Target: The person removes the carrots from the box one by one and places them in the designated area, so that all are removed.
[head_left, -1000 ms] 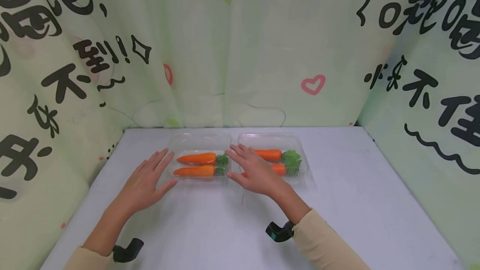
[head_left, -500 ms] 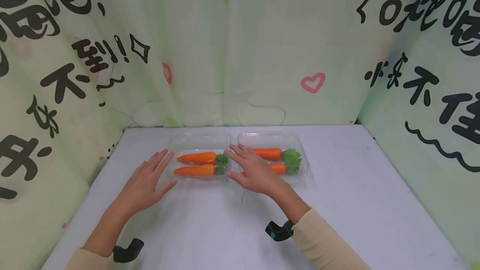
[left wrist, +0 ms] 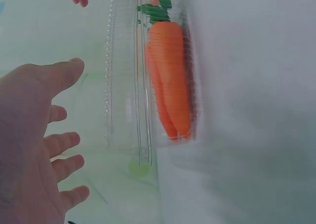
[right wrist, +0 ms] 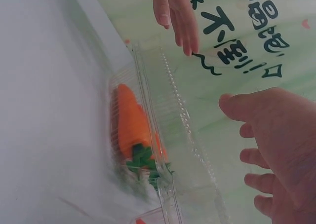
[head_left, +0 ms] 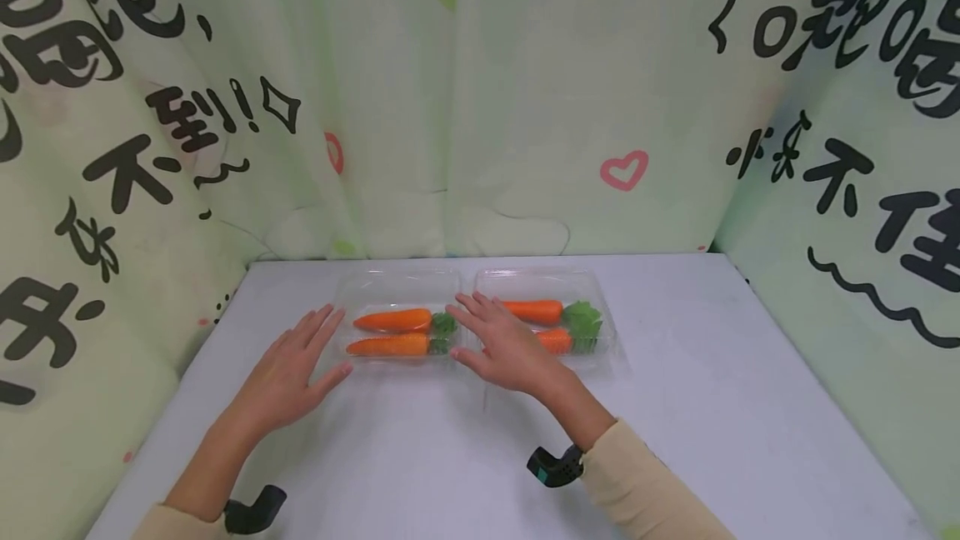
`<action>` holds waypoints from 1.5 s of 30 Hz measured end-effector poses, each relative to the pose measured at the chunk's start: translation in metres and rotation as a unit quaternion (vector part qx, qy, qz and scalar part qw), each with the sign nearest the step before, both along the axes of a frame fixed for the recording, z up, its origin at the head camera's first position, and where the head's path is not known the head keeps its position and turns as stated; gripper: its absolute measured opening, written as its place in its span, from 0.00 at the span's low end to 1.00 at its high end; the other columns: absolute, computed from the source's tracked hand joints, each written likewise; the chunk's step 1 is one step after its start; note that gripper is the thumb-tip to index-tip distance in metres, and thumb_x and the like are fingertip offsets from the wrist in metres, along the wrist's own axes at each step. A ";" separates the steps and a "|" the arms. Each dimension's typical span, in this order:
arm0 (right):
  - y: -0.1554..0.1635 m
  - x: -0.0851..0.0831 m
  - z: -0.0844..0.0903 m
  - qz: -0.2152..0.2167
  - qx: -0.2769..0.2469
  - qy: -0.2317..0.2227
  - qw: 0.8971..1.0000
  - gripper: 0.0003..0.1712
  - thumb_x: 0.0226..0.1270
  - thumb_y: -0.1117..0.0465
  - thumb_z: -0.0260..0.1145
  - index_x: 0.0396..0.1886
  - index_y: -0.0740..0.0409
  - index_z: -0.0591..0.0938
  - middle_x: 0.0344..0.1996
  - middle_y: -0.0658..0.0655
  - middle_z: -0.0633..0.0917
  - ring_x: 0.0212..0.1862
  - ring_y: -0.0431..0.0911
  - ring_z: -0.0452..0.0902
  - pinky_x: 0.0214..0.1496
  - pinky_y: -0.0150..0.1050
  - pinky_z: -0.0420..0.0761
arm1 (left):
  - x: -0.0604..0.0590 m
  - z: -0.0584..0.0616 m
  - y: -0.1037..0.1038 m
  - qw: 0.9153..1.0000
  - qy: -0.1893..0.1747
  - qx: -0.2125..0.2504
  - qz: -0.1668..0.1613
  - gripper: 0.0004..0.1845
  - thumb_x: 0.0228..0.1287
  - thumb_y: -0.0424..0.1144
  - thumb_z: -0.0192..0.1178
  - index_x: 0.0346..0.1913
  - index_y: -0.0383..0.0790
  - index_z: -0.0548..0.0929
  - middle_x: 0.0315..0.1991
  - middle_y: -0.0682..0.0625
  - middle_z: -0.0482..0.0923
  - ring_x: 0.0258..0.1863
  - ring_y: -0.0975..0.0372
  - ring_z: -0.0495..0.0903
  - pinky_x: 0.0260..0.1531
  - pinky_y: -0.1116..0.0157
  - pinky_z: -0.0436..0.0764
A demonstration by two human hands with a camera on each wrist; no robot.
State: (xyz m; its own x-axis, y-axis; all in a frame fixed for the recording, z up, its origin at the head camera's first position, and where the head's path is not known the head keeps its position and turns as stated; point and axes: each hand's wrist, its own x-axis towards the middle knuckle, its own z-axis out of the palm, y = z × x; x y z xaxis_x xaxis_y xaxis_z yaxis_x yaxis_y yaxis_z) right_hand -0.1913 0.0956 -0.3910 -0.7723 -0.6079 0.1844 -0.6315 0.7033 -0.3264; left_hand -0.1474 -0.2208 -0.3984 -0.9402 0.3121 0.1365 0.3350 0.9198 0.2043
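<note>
Two clear plastic clamshell boxes sit side by side at the back of the table, the left box (head_left: 397, 277) and the right box (head_left: 536, 277). Inside the left one lie an upper carrot (head_left: 393, 321) and a lower carrot (head_left: 390, 346), green tops pointing right. The right box holds two more, a rear carrot (head_left: 534, 311) and a front carrot (head_left: 555, 342), partly hidden by my hand. My left hand (head_left: 288, 369) hovers left of the left box with fingers straight and thumb spread. My right hand (head_left: 510, 348), also straight-fingered, overlaps the right box's left part. Both hands hold nothing.
A white table (head_left: 465, 465) runs up to a pale green curtain (head_left: 525, 107) at the back and sides, printed with black characters. A black wrist camera (head_left: 257, 510) is on the left wrist, another black camera (head_left: 555, 467) on the right.
</note>
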 end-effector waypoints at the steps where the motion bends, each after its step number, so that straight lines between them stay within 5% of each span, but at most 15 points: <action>1: 0.000 0.000 0.000 -0.001 0.000 0.000 1.000 0.34 0.64 0.42 0.54 0.69 0.45 0.60 0.70 0.52 0.60 0.72 0.53 0.51 0.73 0.50 0.52 | 0.000 -0.001 0.000 1.000 -0.002 0.000 0.000 0.40 0.60 0.57 0.54 0.71 0.48 0.50 0.71 0.43 0.51 0.69 0.46 0.52 0.64 0.43 0.58; 21: -0.013 -0.005 0.002 -0.002 0.020 0.011 1.000 0.35 0.64 0.41 0.55 0.69 0.42 0.60 0.70 0.50 0.60 0.72 0.50 0.51 0.73 0.48 0.53 | -0.005 -0.006 0.001 1.000 0.006 0.009 -0.004 0.43 0.58 0.55 0.57 0.71 0.45 0.50 0.71 0.42 0.52 0.68 0.45 0.54 0.61 0.43 0.63; 33: -0.022 -0.009 -0.002 0.012 0.031 0.012 0.999 0.34 0.64 0.41 0.54 0.68 0.43 0.60 0.70 0.51 0.60 0.72 0.51 0.51 0.73 0.49 0.53 | -0.006 -0.013 -0.006 0.998 -0.054 0.038 0.023 0.48 0.55 0.72 0.39 0.72 0.49 0.43 0.73 0.43 0.46 0.69 0.47 0.54 0.62 0.44 0.63; 45: -0.029 -0.013 -0.002 0.010 0.034 0.009 0.999 0.34 0.63 0.42 0.56 0.68 0.43 0.62 0.69 0.52 0.61 0.71 0.52 0.54 0.72 0.49 0.55 | -0.007 -0.020 -0.014 0.994 -0.064 0.074 0.047 0.48 0.55 0.71 0.43 0.72 0.49 0.44 0.72 0.43 0.48 0.68 0.45 0.55 0.58 0.41 0.65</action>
State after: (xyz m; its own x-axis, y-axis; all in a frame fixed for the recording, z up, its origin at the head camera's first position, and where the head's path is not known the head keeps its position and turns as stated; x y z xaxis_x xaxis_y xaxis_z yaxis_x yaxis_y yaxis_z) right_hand -0.2044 0.0661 -0.3934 -0.7561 -0.6355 0.1565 -0.6519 0.7100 -0.2664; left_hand -0.1548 -0.2346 -0.4184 -0.9767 0.2084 0.0512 0.2122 0.9022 0.3756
